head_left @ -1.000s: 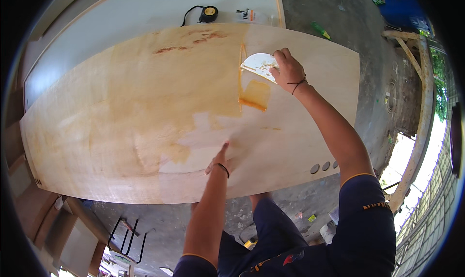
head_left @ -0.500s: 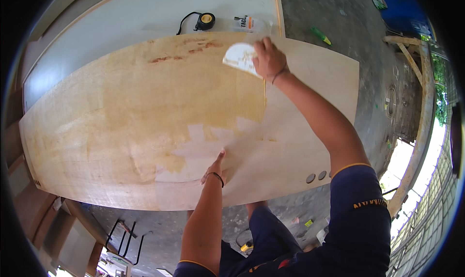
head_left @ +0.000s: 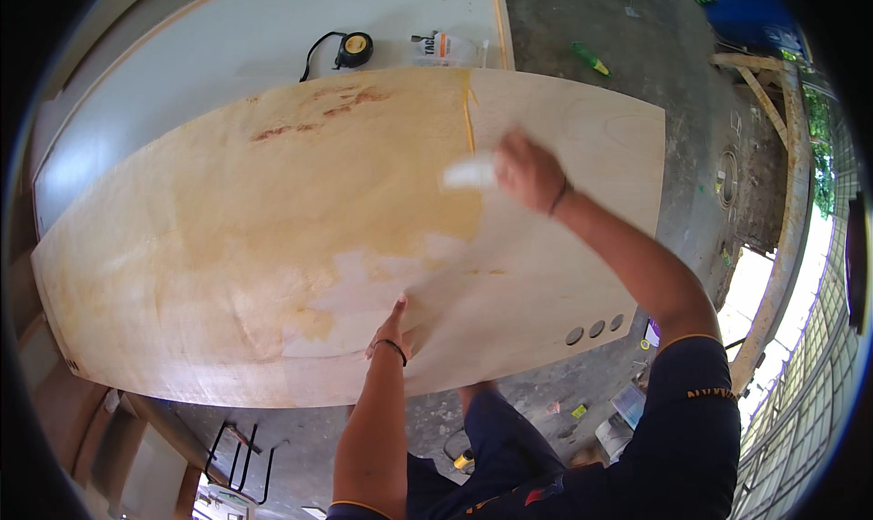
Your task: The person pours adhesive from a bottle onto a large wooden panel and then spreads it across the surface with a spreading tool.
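A large pale wooden panel (head_left: 582,247) lies before me. Yellowish glue (head_left: 364,174) coats much of its left and middle, with a thick orange ridge along the coat's right edge and reddish streaks near the far edge. My right hand (head_left: 532,170) is closed on a white flat spreader (head_left: 470,172), blurred by motion, over the right border of the coat. My left hand (head_left: 391,333) lies open on the panel near its front edge, thumb stretched out and the other fingers partly hidden, beside an uncoated patch.
Beyond the panel, a white sheet (head_left: 218,56) bears a black and yellow tape measure (head_left: 355,49) and a clear plastic packet (head_left: 450,49). A green bottle (head_left: 589,58) lies on the concrete floor (head_left: 564,10). A blue container (head_left: 750,10) and a wooden frame (head_left: 796,156) are at the right.
My right hand has brought the spreader toward me and slightly right, away from the far edge, uncovering the orange ridge. My left hand stays on the panel; the view has shifted slightly.
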Demonstrator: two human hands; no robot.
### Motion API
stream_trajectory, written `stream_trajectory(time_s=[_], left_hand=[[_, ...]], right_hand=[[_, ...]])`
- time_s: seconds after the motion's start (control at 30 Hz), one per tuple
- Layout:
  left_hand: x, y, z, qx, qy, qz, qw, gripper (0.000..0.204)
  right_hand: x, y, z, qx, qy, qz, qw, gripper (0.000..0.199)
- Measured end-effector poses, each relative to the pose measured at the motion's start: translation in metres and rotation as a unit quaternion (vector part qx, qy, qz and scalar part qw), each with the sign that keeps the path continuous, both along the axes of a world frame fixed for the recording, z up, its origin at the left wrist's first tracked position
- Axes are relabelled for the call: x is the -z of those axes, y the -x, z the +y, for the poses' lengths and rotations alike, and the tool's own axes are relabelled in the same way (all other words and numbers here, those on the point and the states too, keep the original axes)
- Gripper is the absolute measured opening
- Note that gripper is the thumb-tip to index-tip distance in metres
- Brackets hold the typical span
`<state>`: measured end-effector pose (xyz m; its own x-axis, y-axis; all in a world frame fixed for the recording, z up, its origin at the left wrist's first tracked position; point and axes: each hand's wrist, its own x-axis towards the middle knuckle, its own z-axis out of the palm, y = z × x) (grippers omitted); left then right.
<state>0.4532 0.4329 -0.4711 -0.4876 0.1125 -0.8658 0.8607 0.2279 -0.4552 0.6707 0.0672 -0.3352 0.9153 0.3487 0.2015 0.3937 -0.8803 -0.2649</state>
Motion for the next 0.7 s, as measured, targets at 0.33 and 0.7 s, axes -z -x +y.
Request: stream_trajectory(time_s=[0.33,0.7], left_hand=[[-0.050,-0.028,-0.028,-0.044,0.100,-0.111,0.988,0.095],[-0.049,-0.029,-0.019,-0.066,0.086,-0.102,0.989,0.069]], right_hand=[[0.013,-0.158,-0.057,0.205,0.076,-0.031,0.975,0.037],[-0.018,0.025,-0.085,0.020,0.102,0.199,0.974,0.043]])
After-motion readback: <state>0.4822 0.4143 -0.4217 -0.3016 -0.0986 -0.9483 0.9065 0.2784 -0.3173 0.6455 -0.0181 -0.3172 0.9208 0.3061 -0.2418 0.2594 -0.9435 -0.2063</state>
